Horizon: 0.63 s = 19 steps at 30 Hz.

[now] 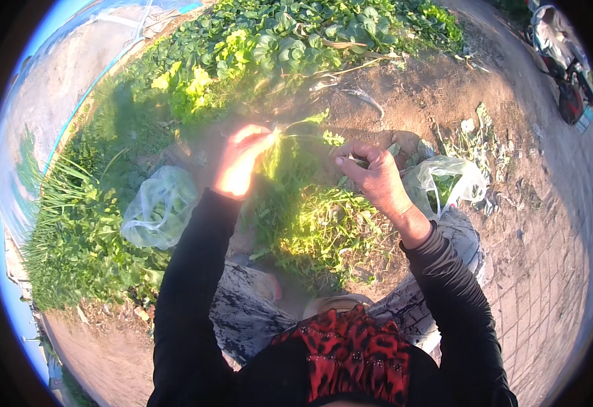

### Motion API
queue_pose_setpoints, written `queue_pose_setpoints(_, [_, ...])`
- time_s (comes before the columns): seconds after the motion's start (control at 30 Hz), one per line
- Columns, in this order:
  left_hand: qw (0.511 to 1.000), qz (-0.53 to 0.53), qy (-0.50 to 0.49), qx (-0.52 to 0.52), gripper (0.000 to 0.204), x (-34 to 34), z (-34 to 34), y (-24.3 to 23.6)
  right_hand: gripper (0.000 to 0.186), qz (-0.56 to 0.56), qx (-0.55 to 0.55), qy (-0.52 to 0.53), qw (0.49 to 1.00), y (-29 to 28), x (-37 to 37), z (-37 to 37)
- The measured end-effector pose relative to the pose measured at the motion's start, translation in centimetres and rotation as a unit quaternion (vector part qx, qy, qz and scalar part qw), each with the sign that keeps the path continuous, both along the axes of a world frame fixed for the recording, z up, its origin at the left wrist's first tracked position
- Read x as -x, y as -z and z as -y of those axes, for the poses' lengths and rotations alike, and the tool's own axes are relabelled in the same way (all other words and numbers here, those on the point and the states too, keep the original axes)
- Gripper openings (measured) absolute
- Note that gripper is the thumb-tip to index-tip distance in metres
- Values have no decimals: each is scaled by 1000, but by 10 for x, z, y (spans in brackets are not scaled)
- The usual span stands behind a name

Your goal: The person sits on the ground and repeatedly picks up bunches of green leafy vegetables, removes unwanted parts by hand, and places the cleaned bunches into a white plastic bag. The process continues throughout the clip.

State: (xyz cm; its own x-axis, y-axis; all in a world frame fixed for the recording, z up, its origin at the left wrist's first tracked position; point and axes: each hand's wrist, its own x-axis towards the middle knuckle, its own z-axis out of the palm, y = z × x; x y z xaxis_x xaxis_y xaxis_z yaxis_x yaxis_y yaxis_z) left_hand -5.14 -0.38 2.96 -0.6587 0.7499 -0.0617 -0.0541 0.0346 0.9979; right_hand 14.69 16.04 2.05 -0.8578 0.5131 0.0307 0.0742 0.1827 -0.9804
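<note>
My left hand (242, 159), bright with sunlight, pinches the stem end of a thin leafy green sprig (332, 138). The sprig's small leaves point right, towards my other hand. My right hand (374, 178) is closed, thumb against curled fingers, just below and right of the leaf tips. Whatever it may hold is too small to make out. Beneath both hands lies a loose heap of picked greens (330, 227) on the soil, between my legs. A clear plastic bag (161, 207) with greens inside sits left of my left forearm. Another open clear bag (471, 180) holding greens stands beside my right wrist.
Rows of leafy vegetables (303, 41) grow along the far side. More green plants (72, 237) stand at the left, by a blue hose-like line (83, 112). Wilted leaves (476, 139) lie on bare soil at right, near paving (527, 312). A parked vehicle (567, 68) is far right.
</note>
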Motion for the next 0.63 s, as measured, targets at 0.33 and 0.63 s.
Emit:
queue_pose_setpoints(0.33, [994, -88, -50, -28, 11, -48, 0, 8, 23, -92, 33, -48, 994, 13, 18, 31])
queue_pose_setpoints(0.63, [988, -154, -17, 11, 22, -74, 6, -18, 28, -40, 249, -42, 967, 0, 25, 22])
